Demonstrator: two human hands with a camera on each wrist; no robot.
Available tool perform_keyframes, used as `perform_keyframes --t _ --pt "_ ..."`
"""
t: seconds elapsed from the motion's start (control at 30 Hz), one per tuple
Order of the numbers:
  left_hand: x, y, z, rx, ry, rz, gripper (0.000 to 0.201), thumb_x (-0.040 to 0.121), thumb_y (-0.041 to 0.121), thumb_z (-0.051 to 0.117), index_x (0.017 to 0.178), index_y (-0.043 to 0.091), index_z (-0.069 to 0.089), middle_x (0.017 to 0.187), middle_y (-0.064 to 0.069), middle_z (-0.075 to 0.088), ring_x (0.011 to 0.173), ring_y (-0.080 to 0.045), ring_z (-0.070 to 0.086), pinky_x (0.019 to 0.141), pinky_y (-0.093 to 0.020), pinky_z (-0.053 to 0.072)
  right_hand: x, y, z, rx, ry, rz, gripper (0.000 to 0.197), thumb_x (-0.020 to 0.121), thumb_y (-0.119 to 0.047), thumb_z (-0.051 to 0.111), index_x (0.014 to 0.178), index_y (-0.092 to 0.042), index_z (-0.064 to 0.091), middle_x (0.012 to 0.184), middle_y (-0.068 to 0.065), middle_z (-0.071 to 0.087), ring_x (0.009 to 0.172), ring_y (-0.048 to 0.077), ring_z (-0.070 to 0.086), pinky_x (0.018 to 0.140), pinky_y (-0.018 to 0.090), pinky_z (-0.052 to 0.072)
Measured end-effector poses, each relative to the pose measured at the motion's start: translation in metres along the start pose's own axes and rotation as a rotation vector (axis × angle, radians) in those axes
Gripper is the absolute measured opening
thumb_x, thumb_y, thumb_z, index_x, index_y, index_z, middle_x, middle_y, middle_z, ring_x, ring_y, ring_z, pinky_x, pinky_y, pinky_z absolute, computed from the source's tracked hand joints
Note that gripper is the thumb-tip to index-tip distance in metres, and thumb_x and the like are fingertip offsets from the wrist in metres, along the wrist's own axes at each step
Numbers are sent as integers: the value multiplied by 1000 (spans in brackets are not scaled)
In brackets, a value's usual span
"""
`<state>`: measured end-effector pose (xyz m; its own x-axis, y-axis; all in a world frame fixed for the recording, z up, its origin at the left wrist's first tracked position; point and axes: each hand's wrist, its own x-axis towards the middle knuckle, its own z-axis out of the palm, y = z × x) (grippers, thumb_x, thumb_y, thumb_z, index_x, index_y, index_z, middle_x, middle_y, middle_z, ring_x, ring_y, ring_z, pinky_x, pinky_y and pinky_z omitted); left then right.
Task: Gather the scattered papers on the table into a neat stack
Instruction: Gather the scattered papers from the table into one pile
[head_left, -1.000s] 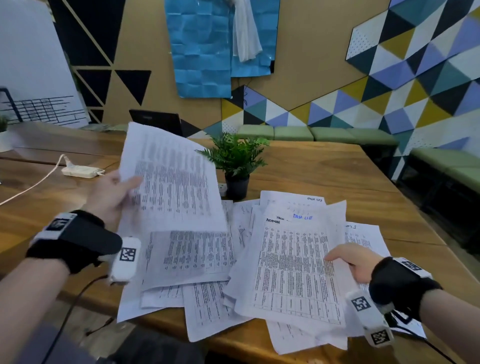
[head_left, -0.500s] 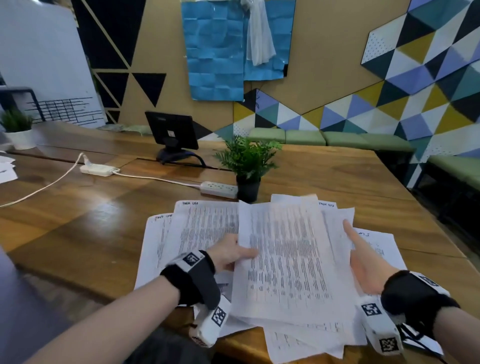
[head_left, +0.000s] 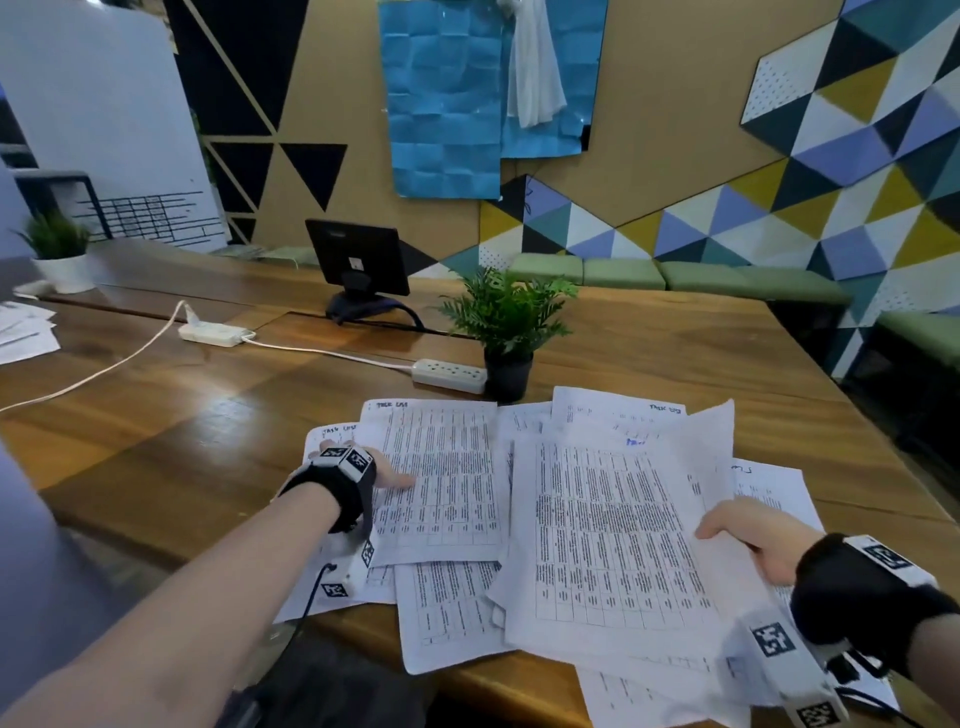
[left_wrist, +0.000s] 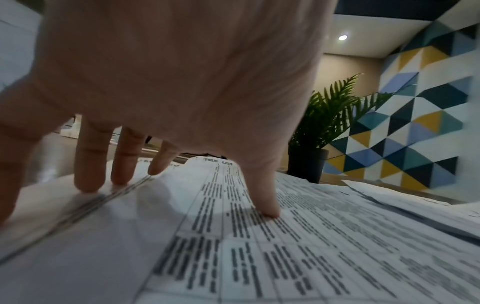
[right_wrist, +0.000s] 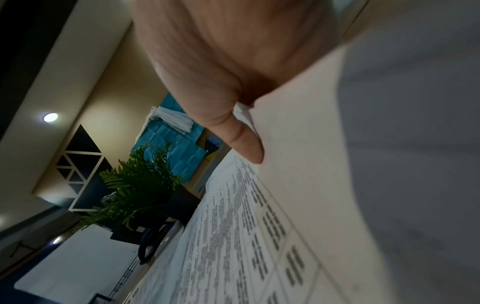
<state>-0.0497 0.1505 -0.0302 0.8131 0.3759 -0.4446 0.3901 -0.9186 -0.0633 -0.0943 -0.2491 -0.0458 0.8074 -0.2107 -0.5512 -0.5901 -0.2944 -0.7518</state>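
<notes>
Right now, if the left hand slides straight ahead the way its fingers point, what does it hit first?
The left hand rests with straight fingers on a printed sheet, pointing up the table. Ahead it would cross that sheet's far edge first, then probably the white power strip beside the potted plant. Depth is unclear.

A: Papers (head_left: 613, 540)? Thin matt white paper w/ grey print, edges a bit curled.
B: Table (head_left: 197, 415) = wood, polished, glossy, grain showing.
A: Power strip (head_left: 449, 375): smooth white plastic. Plant pot (head_left: 508, 375): matt black.
B: Wrist straps (head_left: 337, 488) look like black cloth.
</notes>
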Motion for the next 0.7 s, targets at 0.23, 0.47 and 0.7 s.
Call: perform_keyframes --t 0.23,0.47,0.7 --pt "9 -2 5 -311 32 -40 110 72 67 63 149 1 21 155 -18 25 140 -32 35 115 -38 32 -8 13 -29 125 -39 -43 35 86 12 48 116 -4 56 115 25 65 108 44 60 94 54 47" --pt "10 -20 -4 -1146 -32 182 39 88 -6 57 128 -7 54 126 -26 60 115 -40 59 101 -48 46 -33 48 -85 501 5 -36 36 78 0 51 110 -11 61 94 19 76 97 40 66 89 49 47" --pt "-33 7 -3 -1422 -251 377 42 96 -7 41 138 -7 45 129 -24 55 94 -32 62 82 -41 53 -41 57 -106 490 210 -10 16 85 -1 44 91 8 56 68 21 60 64 34 52 96 54 42"
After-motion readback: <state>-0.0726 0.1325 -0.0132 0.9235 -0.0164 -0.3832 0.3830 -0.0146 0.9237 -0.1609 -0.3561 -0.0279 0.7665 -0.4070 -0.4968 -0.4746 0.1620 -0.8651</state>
